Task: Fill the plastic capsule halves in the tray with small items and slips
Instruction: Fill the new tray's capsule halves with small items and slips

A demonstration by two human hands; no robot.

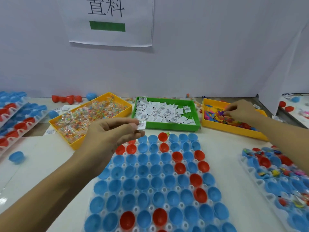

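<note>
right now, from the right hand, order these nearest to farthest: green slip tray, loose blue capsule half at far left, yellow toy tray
1. yellow toy tray, directly under the right hand
2. green slip tray, to its left, centre
3. loose blue capsule half, far left on the table

I have a single view, from a wide-angle camera worn on the person's head, looking forward and steeply down over a table (50, 164). It sits close: both forearms enter from the near edge, and the clear tray (150, 190) of capsule halves fills the near centre. Three bins line the far side, with a white wall (217, 56) rising behind. Straight lines bow toward the frame edges. No second view overlaps.
</note>
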